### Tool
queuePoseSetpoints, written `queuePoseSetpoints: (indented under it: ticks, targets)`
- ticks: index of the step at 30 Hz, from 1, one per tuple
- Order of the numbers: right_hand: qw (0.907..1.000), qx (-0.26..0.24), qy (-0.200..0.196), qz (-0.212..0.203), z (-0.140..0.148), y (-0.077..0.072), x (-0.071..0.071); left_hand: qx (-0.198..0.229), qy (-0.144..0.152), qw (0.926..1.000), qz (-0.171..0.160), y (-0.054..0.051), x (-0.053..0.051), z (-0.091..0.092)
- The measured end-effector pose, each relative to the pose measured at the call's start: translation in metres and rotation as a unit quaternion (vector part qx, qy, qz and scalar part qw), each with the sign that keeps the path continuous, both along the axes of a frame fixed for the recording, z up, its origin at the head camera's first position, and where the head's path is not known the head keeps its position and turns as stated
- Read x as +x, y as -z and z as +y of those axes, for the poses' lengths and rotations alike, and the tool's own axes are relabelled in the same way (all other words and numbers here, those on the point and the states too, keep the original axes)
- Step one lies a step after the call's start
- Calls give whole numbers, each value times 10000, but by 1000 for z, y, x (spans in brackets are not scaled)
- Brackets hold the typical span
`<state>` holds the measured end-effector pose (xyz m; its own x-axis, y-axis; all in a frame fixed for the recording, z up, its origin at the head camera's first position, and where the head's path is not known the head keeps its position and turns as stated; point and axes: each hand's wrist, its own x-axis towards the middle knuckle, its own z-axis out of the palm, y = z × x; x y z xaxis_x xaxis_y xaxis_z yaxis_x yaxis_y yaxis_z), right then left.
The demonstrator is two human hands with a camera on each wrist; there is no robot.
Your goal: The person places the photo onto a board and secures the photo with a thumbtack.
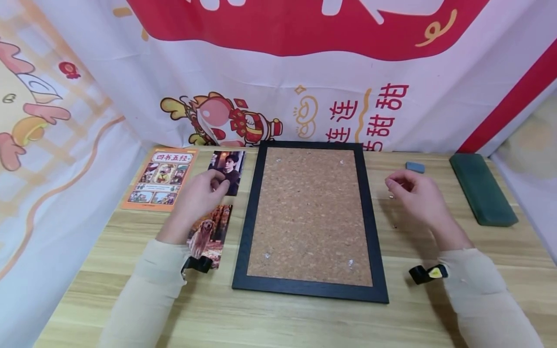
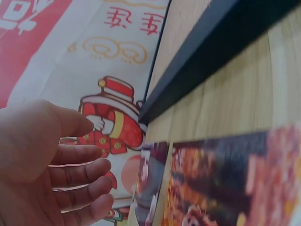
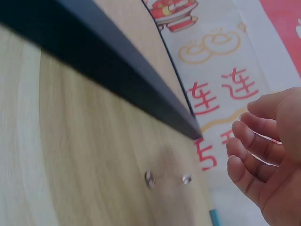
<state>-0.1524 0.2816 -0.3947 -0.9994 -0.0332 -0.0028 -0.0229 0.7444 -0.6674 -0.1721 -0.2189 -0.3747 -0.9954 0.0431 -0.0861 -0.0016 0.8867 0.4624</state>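
Observation:
A cork board (image 1: 311,212) with a black frame lies on the table between the two hands. My left hand (image 1: 196,203) hovers over a portrait photo (image 1: 233,175), its fingers loosely bent and holding nothing. Partly behind that wrist is a photo of a dog (image 1: 213,237) among autumn leaves. Beyond the board's right side, my right hand (image 1: 417,198) hangs above the table with relaxed fingers and nothing in them. Two small shiny pieces (image 3: 149,179) lie on the wood near it; their kind is too blurred to tell. Silvery spots (image 1: 350,263) mark the cork near its corners.
An orange booklet (image 1: 161,181) lies at the far left of the table. At the back right are a small blue block (image 1: 415,167) and a long dark green block (image 1: 483,191). A printed cloth (image 1: 261,72) hangs right behind the table's back edge.

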Motion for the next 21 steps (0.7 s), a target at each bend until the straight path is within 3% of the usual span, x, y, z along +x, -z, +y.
queuePoseSetpoints:
  ticks: [5, 10, 16, 21]
  targets:
    - [9988, 15, 114, -468, 6, 6, -3, -80, -108, 9999, -50, 4, -6, -12]
    - [9986, 79, 122, -517, 12, 13, -6, -256, -142, 9995, -143, 8, -14, -21]
    - [9985, 285, 66, -465, 20, 21, -8, -482, -170, 9973, -534, 12, -24, -31]
    - [9974, 464, 57, -551, 24, 26, -10, -427, -337, 9963, -665, 17, -32, -34]
